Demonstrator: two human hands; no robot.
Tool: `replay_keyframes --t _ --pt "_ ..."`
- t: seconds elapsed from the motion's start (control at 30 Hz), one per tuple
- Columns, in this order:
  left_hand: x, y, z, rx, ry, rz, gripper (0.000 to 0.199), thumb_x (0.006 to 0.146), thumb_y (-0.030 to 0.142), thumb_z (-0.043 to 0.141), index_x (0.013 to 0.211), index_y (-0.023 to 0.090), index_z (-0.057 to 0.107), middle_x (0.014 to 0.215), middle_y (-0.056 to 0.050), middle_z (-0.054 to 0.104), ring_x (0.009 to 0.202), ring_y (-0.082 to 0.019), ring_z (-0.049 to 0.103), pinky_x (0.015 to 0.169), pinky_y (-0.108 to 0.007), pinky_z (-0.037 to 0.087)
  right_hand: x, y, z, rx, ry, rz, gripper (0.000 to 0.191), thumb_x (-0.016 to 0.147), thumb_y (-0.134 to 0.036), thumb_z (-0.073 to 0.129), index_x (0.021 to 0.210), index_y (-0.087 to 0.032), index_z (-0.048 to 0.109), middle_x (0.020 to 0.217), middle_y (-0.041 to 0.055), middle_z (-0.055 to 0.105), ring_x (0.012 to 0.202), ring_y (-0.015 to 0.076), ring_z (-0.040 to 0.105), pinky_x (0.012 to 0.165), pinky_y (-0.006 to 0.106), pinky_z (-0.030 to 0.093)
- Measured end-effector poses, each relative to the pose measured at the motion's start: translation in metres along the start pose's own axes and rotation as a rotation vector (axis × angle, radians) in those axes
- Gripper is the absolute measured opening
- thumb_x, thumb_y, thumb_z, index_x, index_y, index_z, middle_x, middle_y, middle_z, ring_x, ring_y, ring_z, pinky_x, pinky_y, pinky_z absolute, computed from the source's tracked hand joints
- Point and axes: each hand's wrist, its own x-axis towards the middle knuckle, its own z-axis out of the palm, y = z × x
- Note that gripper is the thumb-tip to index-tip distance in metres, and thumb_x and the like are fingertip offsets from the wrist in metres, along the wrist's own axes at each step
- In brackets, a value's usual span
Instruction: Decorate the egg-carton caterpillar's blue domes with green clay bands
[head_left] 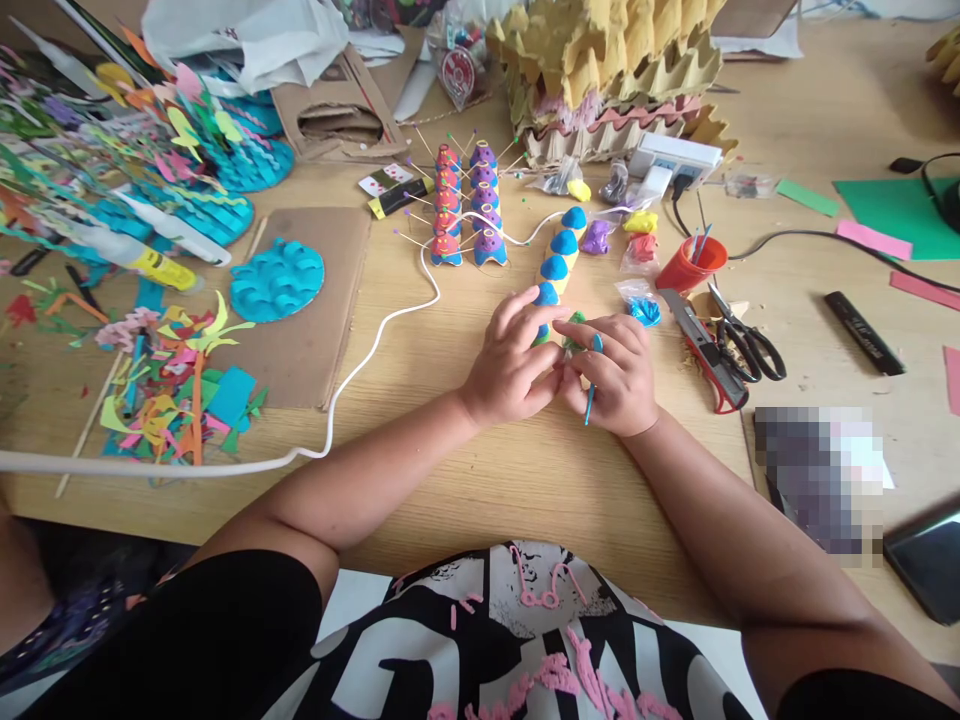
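My left hand (517, 355) and my right hand (615, 375) meet at the fingertips over the table. Between them is a small packet of green clay (576, 325), mostly covered by my fingers, which pinch at it from both sides. A thin blue modelling stick (589, 404) with a rounded flat end is tucked between the fingers of my right hand. Just beyond my left hand stands an egg-carton strip (564, 243) with blue clay on its bumps; its near end is partly hidden by my fingers and shows some green.
Two decorated carton caterpillars (448, 205) with pins stand farther back. Clay packets (643, 222), a red cup (697, 262), a box cutter (705, 350) and scissors (742, 340) lie right. A white cable (382, 325) crosses left, near cardboard (300, 370) and paper scraps (172, 400).
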Motion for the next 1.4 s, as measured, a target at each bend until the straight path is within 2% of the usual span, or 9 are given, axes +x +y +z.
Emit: replay_keyframes --t 0.2,0.5,0.63,0.77,0.9,1.03,1.13,1.23,1.4 --pt "0.001 -0.004 0.003 0.023 0.063 0.022 0.027 0.104 0.038 0.051 0.088 0.024 0.066 0.164 -0.004 0.054 0.163 -0.032 0.038 0.139 -0.059 0.031 0.002 -0.001 0.001 0.0 -0.009 0.021 0.014 0.096 -0.028 0.071 0.09 -0.027 0.058 0.105 0.0058 0.084 0.095 0.025 0.074 0.085 0.046 0.058" --pt "0.002 -0.011 -0.003 0.04 0.034 -0.145 0.016 0.097 0.029 0.058 0.083 0.023 0.064 0.156 -0.004 0.061 0.157 -0.033 0.042 0.134 -0.064 0.035 -0.005 0.003 0.001 -0.009 -0.07 0.068 0.014 0.095 -0.017 0.062 0.086 -0.027 0.057 0.105 0.0025 0.084 0.096 0.0234 0.072 0.091 0.046 0.053" --pt "0.0 -0.014 -0.004 -0.048 0.004 -0.126 0.017 0.1 0.03 0.057 0.087 0.024 0.065 0.156 -0.005 0.061 0.157 -0.031 0.04 0.134 -0.062 0.035 -0.006 0.005 0.0 0.081 -0.091 0.088 0.012 0.1 -0.036 0.068 0.098 -0.027 0.061 0.118 0.0056 0.083 0.108 0.0267 0.074 0.103 0.051 0.052" --pt "0.0 -0.018 -0.007 -0.137 -0.007 -0.137 0.018 0.102 0.031 0.054 0.089 0.024 0.066 0.158 -0.006 0.059 0.158 -0.029 0.04 0.136 -0.058 0.036 -0.007 0.009 0.006 0.138 -0.166 0.195 0.052 0.095 -0.066 0.072 0.126 -0.025 0.062 0.126 0.0123 0.08 0.116 0.032 0.074 0.115 0.057 0.049" --pt "0.002 -0.019 -0.008 -0.181 -0.072 -0.182 0.017 0.101 0.03 0.054 0.089 0.025 0.066 0.156 -0.006 0.062 0.157 -0.027 0.043 0.136 -0.056 0.037 -0.012 0.017 0.012 0.165 -0.208 0.264 0.05 0.098 -0.067 0.066 0.127 -0.026 0.065 0.111 0.0099 0.08 0.104 0.0301 0.074 0.107 0.054 0.054" --pt "0.003 -0.017 -0.007 -0.174 -0.078 -0.216 0.015 0.098 0.025 0.058 0.085 0.025 0.066 0.151 -0.005 0.066 0.154 -0.027 0.045 0.135 -0.055 0.039 -0.015 0.018 0.014 0.226 -0.172 0.237 0.043 0.098 -0.061 0.07 0.121 -0.025 0.064 0.112 0.0111 0.08 0.102 0.0295 0.075 0.09 0.047 0.058" --pt "0.003 -0.016 -0.006 -0.119 -0.03 -0.258 0.015 0.095 0.022 0.061 0.08 0.024 0.064 0.142 -0.004 0.07 0.151 -0.028 0.047 0.132 -0.056 0.041 -0.016 0.015 0.015 0.212 -0.129 0.227 0.038 0.098 -0.055 0.072 0.119 -0.025 0.063 0.108 0.0101 0.08 0.095 0.0279 0.075 0.083 0.043 0.058" --pt "0.002 -0.021 -0.006 -0.106 0.073 -0.28 0.021 0.1 0.028 0.059 0.08 0.024 0.064 0.136 -0.004 0.072 0.147 -0.027 0.05 0.131 -0.054 0.041 -0.016 0.013 0.015 0.164 -0.102 0.269 0.036 0.099 -0.054 0.071 0.12 -0.025 0.065 0.102 0.0087 0.081 0.087 0.026 0.074 0.079 0.041 0.058" --pt "0.003 -0.036 -0.005 -0.15 0.287 -0.471 0.047 0.114 0.053 0.038 0.102 0.026 0.075 0.126 -0.007 0.073 0.133 -0.023 0.063 0.123 -0.046 0.048 -0.015 0.018 0.009 0.168 -0.002 0.497 0.042 0.098 -0.059 0.072 0.124 -0.025 0.067 0.106 0.0093 0.081 0.095 0.0275 0.076 0.085 0.043 0.063"
